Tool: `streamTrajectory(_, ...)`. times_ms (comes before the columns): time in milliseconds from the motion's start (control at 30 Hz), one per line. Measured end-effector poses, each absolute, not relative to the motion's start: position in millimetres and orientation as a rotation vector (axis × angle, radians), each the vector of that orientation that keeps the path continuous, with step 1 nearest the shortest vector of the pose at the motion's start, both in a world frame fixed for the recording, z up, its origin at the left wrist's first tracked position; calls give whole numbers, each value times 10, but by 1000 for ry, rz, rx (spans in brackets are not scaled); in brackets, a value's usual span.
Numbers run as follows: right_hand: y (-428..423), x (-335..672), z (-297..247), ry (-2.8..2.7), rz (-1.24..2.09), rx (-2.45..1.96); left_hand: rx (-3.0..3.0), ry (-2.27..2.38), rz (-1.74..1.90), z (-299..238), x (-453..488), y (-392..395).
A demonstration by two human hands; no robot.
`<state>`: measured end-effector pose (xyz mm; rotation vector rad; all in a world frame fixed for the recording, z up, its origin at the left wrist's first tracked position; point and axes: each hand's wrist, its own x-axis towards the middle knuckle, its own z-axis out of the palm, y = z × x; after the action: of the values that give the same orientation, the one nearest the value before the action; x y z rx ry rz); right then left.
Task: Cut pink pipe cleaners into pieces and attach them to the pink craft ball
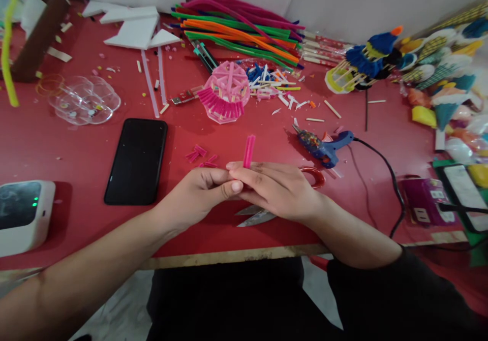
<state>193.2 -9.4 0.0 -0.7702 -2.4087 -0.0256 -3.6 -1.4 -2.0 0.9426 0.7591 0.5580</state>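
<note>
My left hand (202, 192) and my right hand (272, 188) meet over the red table (57, 148) near its front edge. Together they pinch a short bundle of pink straw pieces (249, 151) that stands upright above the fingers. Scissors with red handles (263, 210) lie under my right hand, blades pointing left. Several loose pink straw bits (200, 155) lie just beyond my left hand. A pink round straw craft (224, 96) sits further back.
A black phone (137, 160) lies left of my hands, a white device (23, 214) at the left edge. A blue glue gun (324, 145) with its cable lies to the right. Long coloured straws (244, 28), foam pieces (133, 26), a clear tray (84, 99) and craft birds (373, 56) fill the back.
</note>
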Motion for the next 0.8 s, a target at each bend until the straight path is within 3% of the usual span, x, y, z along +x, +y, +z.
streamTrajectory(533, -146, 1920, 220, -2470, 706, -835, 542, 487, 401, -30, -30, -80)
streamTrajectory(800, -135, 1903, 89, -2292, 516, -595, 687, 569, 497, -59, -33, -61)
